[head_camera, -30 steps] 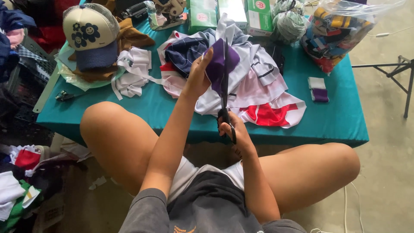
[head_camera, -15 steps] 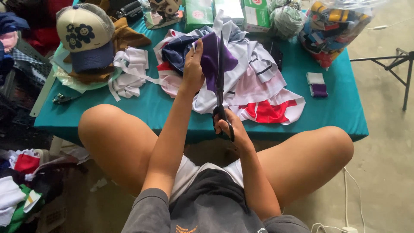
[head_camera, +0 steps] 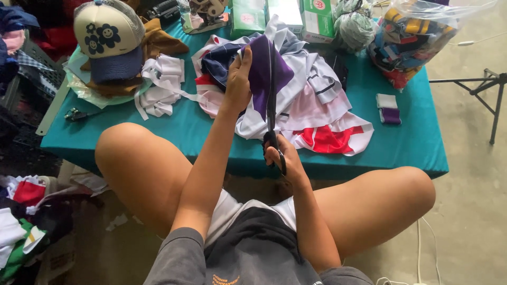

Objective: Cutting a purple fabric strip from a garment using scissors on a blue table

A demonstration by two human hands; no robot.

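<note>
Teal tabletop (head_camera: 401, 142), soft purple cloth (head_camera: 266, 68), scissors (head_camera: 272, 113)

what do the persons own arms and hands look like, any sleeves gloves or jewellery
Both arms are bare from the short grey sleeves down. The left hand and right hand wear no gloves; no rings, watch or bracelets show. The grey sleeves sit at the upper arms, over a white and dark top.

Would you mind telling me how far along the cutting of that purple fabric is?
Done: white strips lie heaped on the teal table, and two small folded pieces sit by its right edge. In hand: the left hand holds the purple fabric up while the right hand runs the scissors through it. Left: the mixed cloth pile looks uncut.
</note>
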